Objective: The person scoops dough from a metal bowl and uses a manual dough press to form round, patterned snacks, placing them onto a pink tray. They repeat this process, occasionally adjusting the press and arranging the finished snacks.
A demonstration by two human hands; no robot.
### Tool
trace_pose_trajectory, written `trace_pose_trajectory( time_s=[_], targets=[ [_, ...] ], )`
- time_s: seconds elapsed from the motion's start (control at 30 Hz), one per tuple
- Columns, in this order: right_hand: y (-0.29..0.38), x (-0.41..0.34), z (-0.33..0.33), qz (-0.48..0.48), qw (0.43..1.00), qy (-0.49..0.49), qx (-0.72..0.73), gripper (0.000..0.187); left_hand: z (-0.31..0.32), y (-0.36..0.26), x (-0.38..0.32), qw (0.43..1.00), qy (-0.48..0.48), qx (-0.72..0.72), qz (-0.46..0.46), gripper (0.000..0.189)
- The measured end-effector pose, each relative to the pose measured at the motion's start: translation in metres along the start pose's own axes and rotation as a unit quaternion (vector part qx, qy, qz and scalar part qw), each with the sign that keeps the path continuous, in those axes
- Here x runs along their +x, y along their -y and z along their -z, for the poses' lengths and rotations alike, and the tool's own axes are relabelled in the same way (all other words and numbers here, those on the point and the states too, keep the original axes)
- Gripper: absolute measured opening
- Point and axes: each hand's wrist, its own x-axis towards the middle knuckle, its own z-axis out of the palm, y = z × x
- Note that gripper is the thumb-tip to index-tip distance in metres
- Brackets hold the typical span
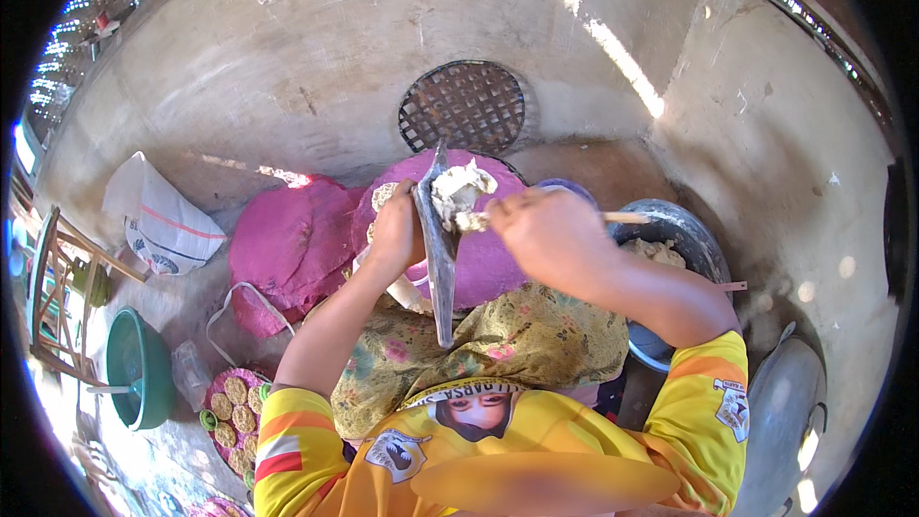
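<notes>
My left hand (396, 228) grips a dark, flat board (439, 251), tilted nearly edge-on to me. A lump of pale, sticky dough (459, 190) clings to its right face. My right hand (549, 233) holds a thin wooden stick (626, 217). More dough sits by its left end, close to the board; the motion is slightly blurred. Beneath both hands lies a round magenta sheet (495, 273). Pale lacy dough pieces (383, 195) rest on it, partly hidden behind my left hand.
A dark basin (700, 240) holding dough stands at right, near a large metal pan (779, 402). More magenta sheets (287, 251), a white sack (169, 222) and a green basin (128, 366) are at left. Lacy round pieces (243, 418) lie lower left. A woven tray (463, 108) leans against the wall.
</notes>
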Motion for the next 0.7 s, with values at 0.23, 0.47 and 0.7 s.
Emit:
trace_pose_trajectory(
  time_s=[0.23,0.47,0.7],
  targets=[
    [-0.028,-0.005,0.024,-0.128,0.990,-0.050,-0.012,0.020,0.023,-0.007,0.008,0.922,-0.040,0.314,-0.223,0.034],
    [-0.001,0.005,-0.004,0.019,0.999,-0.010,-0.039,0.024,0.011,0.004,0.009,0.947,-0.019,0.271,-0.170,0.036],
    [-0.033,-0.009,0.021,-0.131,0.990,-0.040,-0.009,0.025,0.019,-0.006,0.016,0.964,0.019,-0.265,0.008,0.037]
  ],
)
